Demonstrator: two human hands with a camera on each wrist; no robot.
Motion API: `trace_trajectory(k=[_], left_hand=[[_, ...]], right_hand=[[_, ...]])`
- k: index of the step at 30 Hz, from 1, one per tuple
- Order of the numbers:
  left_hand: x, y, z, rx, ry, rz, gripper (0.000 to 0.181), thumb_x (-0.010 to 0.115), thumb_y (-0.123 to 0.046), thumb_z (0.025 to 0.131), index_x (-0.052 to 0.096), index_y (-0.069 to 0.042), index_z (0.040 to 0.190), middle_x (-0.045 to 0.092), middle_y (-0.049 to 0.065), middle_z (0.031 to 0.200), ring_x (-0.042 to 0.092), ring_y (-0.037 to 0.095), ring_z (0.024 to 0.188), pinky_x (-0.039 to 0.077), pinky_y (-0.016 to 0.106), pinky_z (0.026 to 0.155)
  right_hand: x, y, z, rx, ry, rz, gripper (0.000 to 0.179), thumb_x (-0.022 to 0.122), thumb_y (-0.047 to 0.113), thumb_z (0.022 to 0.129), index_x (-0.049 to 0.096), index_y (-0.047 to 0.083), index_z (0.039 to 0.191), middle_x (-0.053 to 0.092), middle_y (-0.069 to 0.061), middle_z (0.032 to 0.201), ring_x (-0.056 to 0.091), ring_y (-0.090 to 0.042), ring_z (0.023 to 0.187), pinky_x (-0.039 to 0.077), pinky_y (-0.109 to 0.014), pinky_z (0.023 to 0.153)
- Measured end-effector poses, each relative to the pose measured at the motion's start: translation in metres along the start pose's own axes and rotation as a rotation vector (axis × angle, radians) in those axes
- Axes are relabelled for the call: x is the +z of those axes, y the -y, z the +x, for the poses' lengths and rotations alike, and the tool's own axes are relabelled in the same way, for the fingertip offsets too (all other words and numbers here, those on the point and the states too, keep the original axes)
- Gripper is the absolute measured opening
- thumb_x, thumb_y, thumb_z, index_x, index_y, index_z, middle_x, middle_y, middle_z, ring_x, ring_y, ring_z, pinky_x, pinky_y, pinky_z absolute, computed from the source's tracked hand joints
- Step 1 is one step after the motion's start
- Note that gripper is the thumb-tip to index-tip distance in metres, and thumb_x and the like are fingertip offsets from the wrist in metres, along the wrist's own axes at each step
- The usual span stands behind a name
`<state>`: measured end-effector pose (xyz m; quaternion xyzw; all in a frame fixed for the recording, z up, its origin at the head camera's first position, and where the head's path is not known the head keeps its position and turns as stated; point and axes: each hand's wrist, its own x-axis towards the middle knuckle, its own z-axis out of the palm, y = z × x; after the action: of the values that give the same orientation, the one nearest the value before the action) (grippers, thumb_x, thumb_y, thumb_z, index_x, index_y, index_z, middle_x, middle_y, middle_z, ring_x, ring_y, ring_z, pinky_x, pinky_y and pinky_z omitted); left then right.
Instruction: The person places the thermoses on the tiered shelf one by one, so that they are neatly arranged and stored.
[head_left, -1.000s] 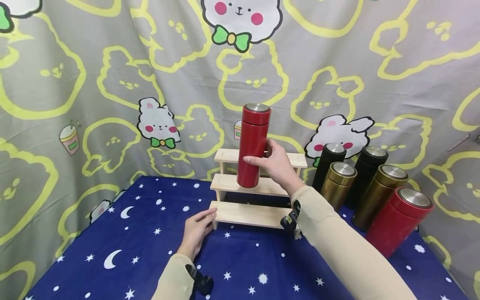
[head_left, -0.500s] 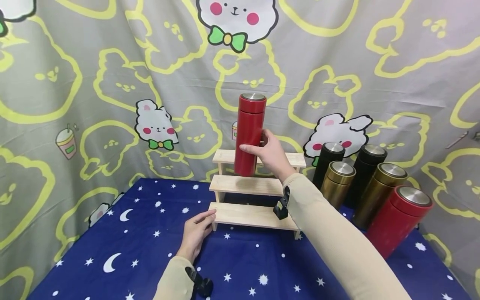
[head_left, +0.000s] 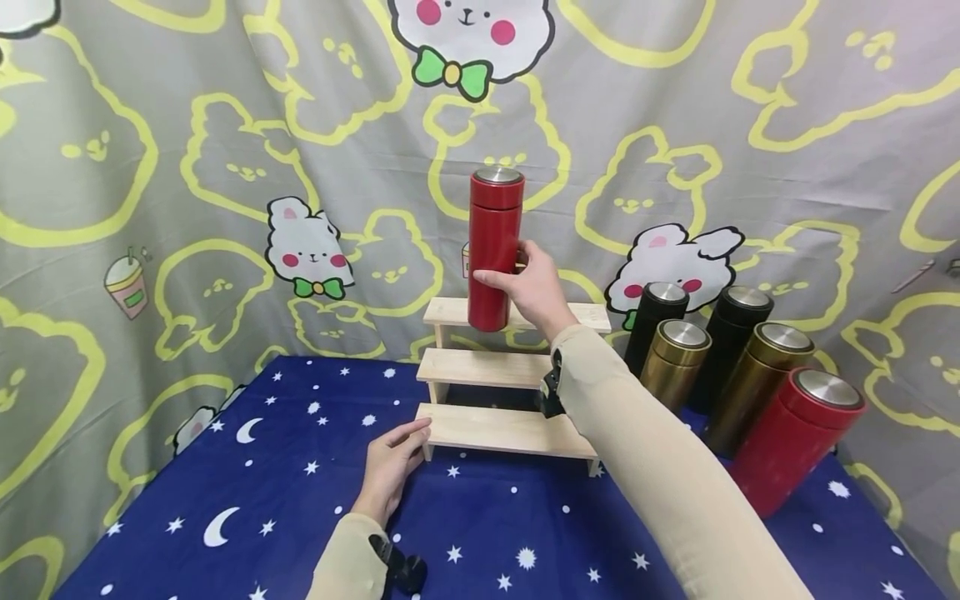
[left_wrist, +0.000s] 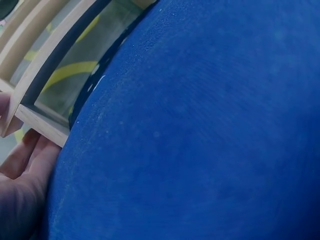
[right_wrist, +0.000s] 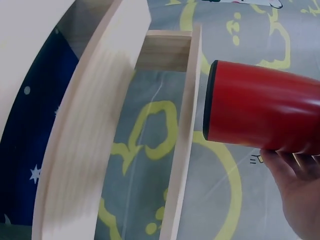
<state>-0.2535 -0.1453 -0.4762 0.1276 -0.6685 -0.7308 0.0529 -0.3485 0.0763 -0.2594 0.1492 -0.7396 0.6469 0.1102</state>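
A red thermos bottle (head_left: 495, 250) with a silver lid is held upright by my right hand (head_left: 528, 283), thumb across its front and fingers round its right side. In the head view its base overlaps the top step of the three-step wooden shelf (head_left: 487, 367). The right wrist view shows the thermos's dark-edged base (right_wrist: 212, 100) apart from the top step (right_wrist: 182, 150). My left hand (head_left: 390, 467) holds the left end of the shelf's bottom step, with fingers (left_wrist: 37, 155) against the leg (left_wrist: 45, 125).
On the right stand several more bottles: black (head_left: 655, 325), gold (head_left: 675, 367) and red (head_left: 797, 442). A dark blue cloth (head_left: 300, 500) with stars and moons covers the table. Behind hangs a grey curtain (head_left: 390, 167) with cartoon prints.
My right hand has raised the red thermos from in front of the middle step to top-step height, moving it slightly left. The left hand stays at the shelf's end.
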Motion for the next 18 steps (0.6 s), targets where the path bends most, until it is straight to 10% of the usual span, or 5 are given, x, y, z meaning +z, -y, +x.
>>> trace_trajectory(k=[18], left_hand=[[0.002,0.001,0.0,0.013,-0.01,0.005,0.027,0.073,-0.013,0.09,0.073,-0.002,0.114,0.058,0.02,0.131,0.058,0.034,0.117,0.051,0.041,0.092]], right_hand=[[0.011,0.006,0.021,0.001,-0.019,-0.071,0.065,0.081,0.02,0.083,0.046,0.006,0.136,0.057,-0.008,0.122,0.056,-0.023,0.109,0.052,-0.04,0.091]])
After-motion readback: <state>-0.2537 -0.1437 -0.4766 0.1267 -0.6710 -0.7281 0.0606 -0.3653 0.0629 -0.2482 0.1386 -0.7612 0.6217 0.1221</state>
